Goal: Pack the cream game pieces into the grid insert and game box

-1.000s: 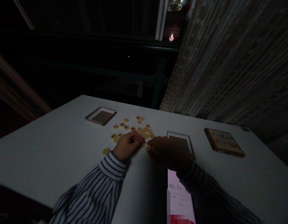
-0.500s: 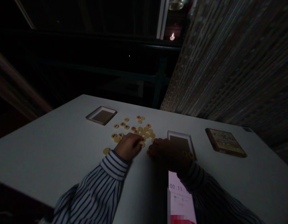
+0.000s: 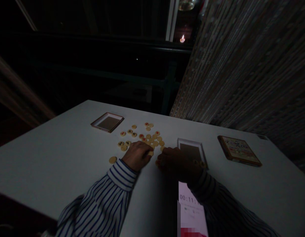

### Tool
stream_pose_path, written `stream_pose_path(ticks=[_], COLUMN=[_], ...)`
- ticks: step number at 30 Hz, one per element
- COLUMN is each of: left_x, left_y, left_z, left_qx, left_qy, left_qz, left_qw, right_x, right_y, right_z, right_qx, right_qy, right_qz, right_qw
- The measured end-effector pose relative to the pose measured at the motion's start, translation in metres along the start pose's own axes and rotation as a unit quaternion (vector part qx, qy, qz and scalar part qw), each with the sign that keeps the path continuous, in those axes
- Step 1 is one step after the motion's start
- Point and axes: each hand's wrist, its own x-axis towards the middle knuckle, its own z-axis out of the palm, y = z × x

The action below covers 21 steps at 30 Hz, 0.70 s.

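Observation:
Round wooden Chinese chess pieces (image 3: 155, 143) lie scattered mid-table, some plain side up, others showing red or black characters. My left hand (image 3: 137, 155) reaches in at their near edge, thumb and fingers closed on a plain piece (image 3: 150, 153). Just right of it, my right hand (image 3: 175, 161) is in deep shadow with its fingers curled. A red-marked piece (image 3: 157, 162) shows at its fingertips, partly covered by them. Beneath and beyond my right wrist stands a shallow open box (image 3: 191, 141) with a few pieces at its near corner. One piece (image 3: 113, 160) lies apart, left of my left wrist.
Another shallow open tray (image 3: 108, 122) sits at the back left of the white table (image 3: 56, 154). To the right lies a flat box with a printed cover (image 3: 238, 150). A lit phone (image 3: 191, 207) showing a timer lies under my right forearm. String curtains (image 3: 216, 82) hang behind.
My left fingers have shifted slightly and now cover more of the plain piece under them. My right hand has barely moved, and the other pieces stay where they were.

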Motion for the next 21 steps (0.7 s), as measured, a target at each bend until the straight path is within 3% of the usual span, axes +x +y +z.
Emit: stream_pose_path(ticks=[21], left_x=[-0.0008], left_y=[0.0003], left_z=[0.0002], left_qx=[0.009], left_qy=[-0.014], left_qz=[0.023], left_qw=[1.000], right_x=[-0.0006], right_y=[0.0014], right_z=[-0.0029], right_qx=[0.021], right_qy=[0.020], right_qz=[-0.001], right_qw=[1.000])
